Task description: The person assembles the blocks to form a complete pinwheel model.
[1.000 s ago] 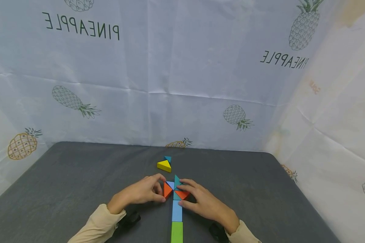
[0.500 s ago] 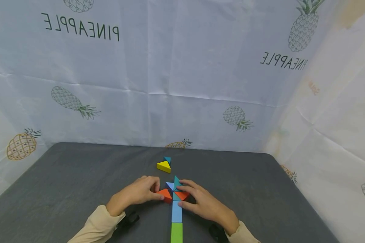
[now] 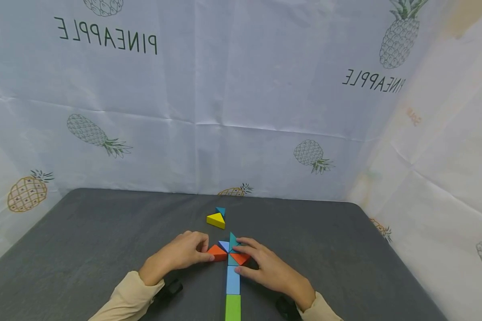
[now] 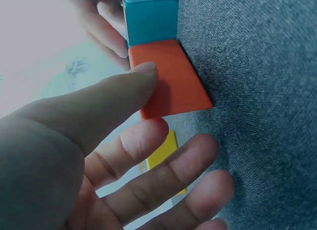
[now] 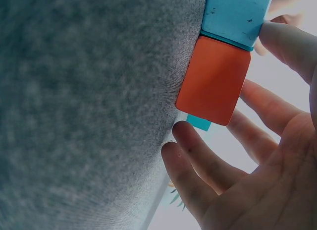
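An orange triangular block (image 3: 218,253) lies at the left of a row of blocks, its tip at the middle. My left hand (image 3: 180,252) holds it, thumb pressed on its near face and index finger at its outer corner. In the left wrist view the orange face stands against a teal block (image 4: 151,22). My right hand (image 3: 269,265) rests at the row's other side with relaxed fingers. Its fingertips lie over a teal triangular block (image 3: 233,240) and its thumb touches a light blue block (image 3: 233,281). A second orange triangular block (image 5: 214,81) sits beneath that hand.
A green block (image 3: 233,307) continues the row toward the person. A periwinkle triangular block (image 3: 223,245) sits beside the teal one. Farther back lie a yellow triangular block (image 3: 216,220) and a blue triangular block (image 3: 221,211). A pineapple-print cloth (image 3: 245,89) hangs behind the dark table (image 3: 325,240).
The left orange block has been turned from upright along the row to pointing sideways, then slid up against the middle. The left fingers shifted left with it. The right hand has stayed in place.
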A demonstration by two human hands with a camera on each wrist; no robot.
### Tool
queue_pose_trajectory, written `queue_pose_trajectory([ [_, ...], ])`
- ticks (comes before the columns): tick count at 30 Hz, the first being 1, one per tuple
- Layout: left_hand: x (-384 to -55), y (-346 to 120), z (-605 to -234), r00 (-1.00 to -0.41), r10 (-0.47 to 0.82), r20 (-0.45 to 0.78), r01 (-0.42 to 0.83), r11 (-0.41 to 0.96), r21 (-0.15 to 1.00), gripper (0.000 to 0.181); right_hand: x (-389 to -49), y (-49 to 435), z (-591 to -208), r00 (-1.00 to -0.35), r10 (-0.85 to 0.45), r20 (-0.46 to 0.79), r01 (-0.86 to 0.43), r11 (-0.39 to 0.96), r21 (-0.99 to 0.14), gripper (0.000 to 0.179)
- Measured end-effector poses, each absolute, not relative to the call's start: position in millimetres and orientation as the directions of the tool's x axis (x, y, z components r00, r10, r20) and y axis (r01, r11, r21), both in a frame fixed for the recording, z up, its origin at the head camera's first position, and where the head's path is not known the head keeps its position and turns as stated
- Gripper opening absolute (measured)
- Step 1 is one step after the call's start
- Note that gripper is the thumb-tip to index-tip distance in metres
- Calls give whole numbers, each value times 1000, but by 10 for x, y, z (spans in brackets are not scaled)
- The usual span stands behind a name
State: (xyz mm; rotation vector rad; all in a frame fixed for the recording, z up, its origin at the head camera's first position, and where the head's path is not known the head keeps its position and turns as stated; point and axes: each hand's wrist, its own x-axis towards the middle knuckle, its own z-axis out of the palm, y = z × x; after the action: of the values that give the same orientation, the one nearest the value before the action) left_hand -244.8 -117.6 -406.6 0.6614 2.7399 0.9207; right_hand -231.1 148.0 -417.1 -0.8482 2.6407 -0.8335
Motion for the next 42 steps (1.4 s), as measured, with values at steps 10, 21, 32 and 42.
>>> queue_pose_trajectory([
  [10, -2471, -1142, -4071, -897, 442, -18, 335, 704, 626, 16, -2305, 1482, -4174, -799, -599, -50, -460, 664, -589, 60],
  [21, -2456, -1096, -4090, -905, 425, -15, 322, 708, 629, 29, -2305, 1477, -4168, -801, -595, -57, -456, 670, -585, 60],
  [32, -2454, -1070, -4122, -896, 444, -7, 345, 706, 618, 42, -2304, 1484, -4167, -797, -602, -53, -463, 664, -587, 59],
  [42, -2462, -1073, -4153, -888, 458, 26, 379, 700, 605, 36, -2296, 1485, -4177, -796, -604, -38, -474, 662, -581, 59],
])
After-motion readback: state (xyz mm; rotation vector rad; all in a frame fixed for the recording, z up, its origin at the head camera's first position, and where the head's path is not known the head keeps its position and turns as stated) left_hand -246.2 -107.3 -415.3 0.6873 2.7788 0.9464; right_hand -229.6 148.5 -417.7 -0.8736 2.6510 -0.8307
